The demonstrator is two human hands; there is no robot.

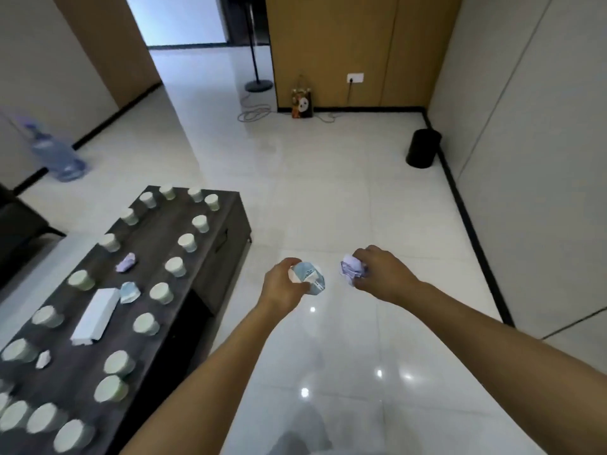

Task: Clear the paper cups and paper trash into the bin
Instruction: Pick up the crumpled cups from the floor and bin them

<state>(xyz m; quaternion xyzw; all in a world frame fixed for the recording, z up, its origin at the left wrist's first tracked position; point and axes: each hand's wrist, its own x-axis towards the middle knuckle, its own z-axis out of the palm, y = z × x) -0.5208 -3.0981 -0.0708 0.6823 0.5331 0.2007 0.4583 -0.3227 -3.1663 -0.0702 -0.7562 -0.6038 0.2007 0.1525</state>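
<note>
Our left hand (282, 285) gripping a bluish paper ball (310, 278), our right hand (381, 272) gripping a lilac paper ball (350, 268), black bin (423, 148) well apart.

left arm: bare, stretched forward | left hand (285, 284): fingers curled, grip closed round a crumpled blue-white paper ball (310, 278) | right arm: bare, stretched forward | right hand (381, 274): knuckles up, grip closed round a crumpled lilac paper ball (350, 269) | hands level, apart

Both hands grip crumpled paper, left hand (284, 284) blue-white wad (310, 278), right hand (382, 274) lilac wad (350, 269).
</note>
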